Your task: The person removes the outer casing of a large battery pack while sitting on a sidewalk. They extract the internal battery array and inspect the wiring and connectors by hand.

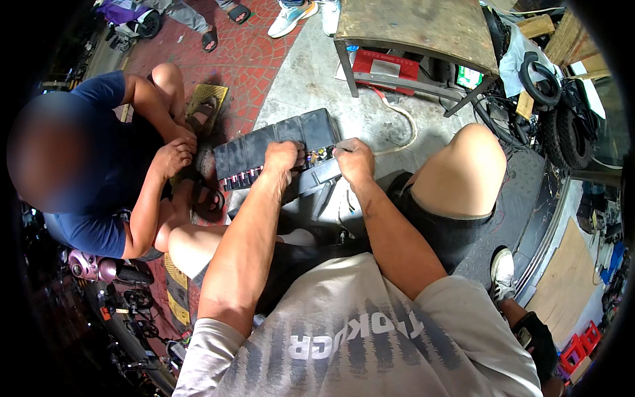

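Note:
A long dark box [264, 145] with a ribbed or sectioned top lies at a slant on the ground in front of me. Small red, black and white pieces [242, 179] line its near left edge. My left hand [284, 157] is closed at the near edge of the box; what its fingers grip is hidden. Small multicoloured parts, perhaps wire ends [319, 156], show between my hands. At the box's right end my right hand [352, 161] is closed in a pinch on something too small to make out. Below them tilts a grey flat panel [319, 175].
A person in a dark blue shirt [92, 159] sits at the left, hands together near the box. Ahead on the right stands a worn low table [417, 33], a red case [385, 69] beneath it. A pale cable [410, 126] curves over the floor. Tyres [567, 139] lean at the right.

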Demonstrator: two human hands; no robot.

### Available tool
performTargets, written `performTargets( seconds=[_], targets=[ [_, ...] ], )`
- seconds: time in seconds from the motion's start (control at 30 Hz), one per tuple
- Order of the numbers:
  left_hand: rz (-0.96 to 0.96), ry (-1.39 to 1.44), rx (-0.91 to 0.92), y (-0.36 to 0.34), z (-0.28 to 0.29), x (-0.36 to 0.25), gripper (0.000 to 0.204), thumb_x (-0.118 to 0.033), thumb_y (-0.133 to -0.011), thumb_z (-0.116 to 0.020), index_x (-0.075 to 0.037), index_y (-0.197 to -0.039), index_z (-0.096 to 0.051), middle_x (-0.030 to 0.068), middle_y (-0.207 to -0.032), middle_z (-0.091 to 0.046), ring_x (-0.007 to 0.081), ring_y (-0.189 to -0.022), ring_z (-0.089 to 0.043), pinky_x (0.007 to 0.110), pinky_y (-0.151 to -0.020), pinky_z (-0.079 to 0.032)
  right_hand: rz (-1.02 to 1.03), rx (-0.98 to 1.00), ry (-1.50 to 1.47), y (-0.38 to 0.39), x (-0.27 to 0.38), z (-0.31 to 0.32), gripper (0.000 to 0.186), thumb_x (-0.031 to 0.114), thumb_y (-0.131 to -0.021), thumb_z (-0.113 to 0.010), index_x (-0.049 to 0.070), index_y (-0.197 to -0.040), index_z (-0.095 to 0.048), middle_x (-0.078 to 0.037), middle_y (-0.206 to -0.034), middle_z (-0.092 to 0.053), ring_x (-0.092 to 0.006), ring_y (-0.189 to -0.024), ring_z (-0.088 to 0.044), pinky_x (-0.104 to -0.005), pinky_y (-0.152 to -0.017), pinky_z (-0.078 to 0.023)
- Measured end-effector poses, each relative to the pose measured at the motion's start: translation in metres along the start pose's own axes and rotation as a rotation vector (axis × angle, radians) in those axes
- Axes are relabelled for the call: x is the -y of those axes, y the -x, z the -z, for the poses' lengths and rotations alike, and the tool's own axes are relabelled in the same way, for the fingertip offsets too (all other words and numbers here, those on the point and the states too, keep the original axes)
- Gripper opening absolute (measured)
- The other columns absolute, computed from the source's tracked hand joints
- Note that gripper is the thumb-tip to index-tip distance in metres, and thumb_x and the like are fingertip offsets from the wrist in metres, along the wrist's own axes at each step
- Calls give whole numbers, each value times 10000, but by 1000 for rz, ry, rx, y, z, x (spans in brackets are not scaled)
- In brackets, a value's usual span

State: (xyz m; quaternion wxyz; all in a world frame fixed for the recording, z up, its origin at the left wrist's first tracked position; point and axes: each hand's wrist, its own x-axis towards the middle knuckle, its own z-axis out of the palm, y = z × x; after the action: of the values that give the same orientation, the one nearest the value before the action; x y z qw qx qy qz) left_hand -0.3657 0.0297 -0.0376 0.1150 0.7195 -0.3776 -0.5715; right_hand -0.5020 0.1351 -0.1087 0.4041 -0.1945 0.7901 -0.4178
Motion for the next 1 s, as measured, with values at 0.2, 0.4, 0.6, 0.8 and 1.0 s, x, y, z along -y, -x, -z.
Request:
performTargets(
  seconds=[0.2, 0.4, 0.6, 0.8, 1.0],
  targets=[
    [-659, -437, -203, 17, 6, 42, 182, -192, -971, -710, -25, -1022, -761, 197, -979, -780, 341, -906, -754, 432, -855, -568, 21, 89, 104, 8, 8, -1, 265, 309, -859, -776, 155, -1058, -860, -177, -1051, -809, -380, -1029, -759, -455, -943, -583],
    [-986, -775, -229, 46, 2, 46, 278, -239, -937, -786, -72, -1152, -728, 171, -1110, -680, 403, -1122, -635, 503, -966, -516, 37, 144, -84, -1, -6, -12, 247, 270, -864, -745, 125, -1025, -863, -172, -986, -819, -355, -934, -770, -430, -896, -588],
    [-1057, -772, -282, 25, 8, 43, 223, -273, -961, -749, -102, -1104, -769, 137, -1118, -662, 382, -1117, -611, 499, -975, -486, 150, 191, -247, 0, -9, -18, 255, 143, -882, -683, 74, -1053, -859, -139, -922, -826, -235, -843, -764, -359, -817, -583],
    [-1032, -803, -346, -2, 3, 32, 323, -308, -960, -769, -100, -1204, -722, 175, -1550, -530, 397, -1478, -443, 578, -1233, -303, 143, 249, -364, 0, -9, -13, 280, 65, -893, -646, 38, -1092, -841, -112, -975, -814, -181, -862, -722, -318, -806, -556],
    [-1046, -835, -281, -30, 1, 40, 543, -386, -1000, -712, -124, -1459, -586, 173, -1727, -358, 386, -1630, -256, 629, -1313, -155, -27, -43, -258, -19, -21, -9, 265, 127, -893, -695, -20, -1070, -827, -108, -949, -794, -202, -872, -705, -338, -822, -538]
  ],
)
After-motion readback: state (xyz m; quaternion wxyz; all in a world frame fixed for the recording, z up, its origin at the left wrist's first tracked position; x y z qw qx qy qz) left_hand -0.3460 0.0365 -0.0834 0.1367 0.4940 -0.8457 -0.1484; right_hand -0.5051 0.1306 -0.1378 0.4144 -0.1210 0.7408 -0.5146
